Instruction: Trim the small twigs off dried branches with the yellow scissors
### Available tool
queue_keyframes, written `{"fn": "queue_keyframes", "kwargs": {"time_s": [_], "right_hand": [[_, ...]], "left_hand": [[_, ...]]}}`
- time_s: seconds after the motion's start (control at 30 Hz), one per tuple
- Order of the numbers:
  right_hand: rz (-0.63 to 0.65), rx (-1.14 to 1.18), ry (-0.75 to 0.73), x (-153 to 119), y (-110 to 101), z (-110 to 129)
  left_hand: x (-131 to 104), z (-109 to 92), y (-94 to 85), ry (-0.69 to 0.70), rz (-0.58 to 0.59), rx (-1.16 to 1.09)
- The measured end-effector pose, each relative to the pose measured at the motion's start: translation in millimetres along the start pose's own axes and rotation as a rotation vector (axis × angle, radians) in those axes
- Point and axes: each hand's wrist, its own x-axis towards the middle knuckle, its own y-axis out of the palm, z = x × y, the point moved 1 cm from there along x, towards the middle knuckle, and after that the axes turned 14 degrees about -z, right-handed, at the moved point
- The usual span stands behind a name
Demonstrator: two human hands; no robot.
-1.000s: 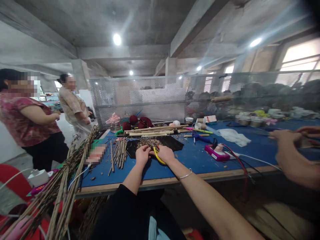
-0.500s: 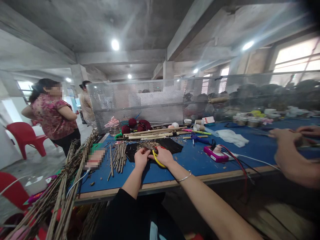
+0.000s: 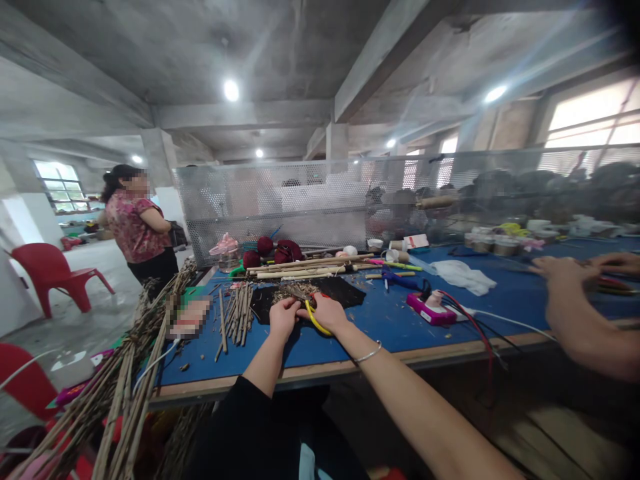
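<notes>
My right hand [image 3: 325, 312] is closed round yellow-handled cutters [image 3: 316, 321], which also show some red near the fingers. Their dark blades [image 3: 301, 293] point forward and left. Close beside it, my left hand [image 3: 284, 316] has its fingers pinched together at the blades; whatever they hold is too small to make out. Both hands are over a black cloth [image 3: 345, 293] strewn with brown plant scraps [image 3: 285, 291]. A row of short cut twigs [image 3: 240, 313] lies on the blue tabletop [image 3: 380, 340] left of my left hand.
Long dry stalks [image 3: 113, 393] lean against the table's left end. Behind the cloth lie peeled sticks [image 3: 300, 270], dark red yarn balls [image 3: 287, 251] and a glue gun [image 3: 400, 278]. A purple power strip [image 3: 431, 310] with cables sits right. A co-worker's hands [image 3: 570, 270] work far right.
My hands and the cutters stay almost in place. The person in the flowered top has moved right, and another person behind has gone from sight. The co-worker's hands shift slightly.
</notes>
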Motion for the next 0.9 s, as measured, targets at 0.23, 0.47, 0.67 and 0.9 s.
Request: {"fn": "queue_keyframes", "kwargs": {"time_s": [0.23, 0.47, 0.67, 0.9], "right_hand": [[0.003, -0.045, 0.01, 0.6, 0.3, 0.3], [0.008, -0.022, 0.014, -1.0, -4.4, 2.6], [-0.035, -0.037, 0.053, -3.9, -4.4, 1.2], [-0.157, 0.006, 0.033, 18.4, -13.1, -2.5]], "left_hand": [[2.5, 3.0, -0.6, 0.015, -0.043, 0.041], [-0.8, -0.9, -0.9, 0.021, -0.026, 0.046], [-5.0, -7.9, -2.1, -0.008, -0.043, 0.015], [-5.2, -10.3, -1.9, -0.052, -0.023, -0.103]]}}
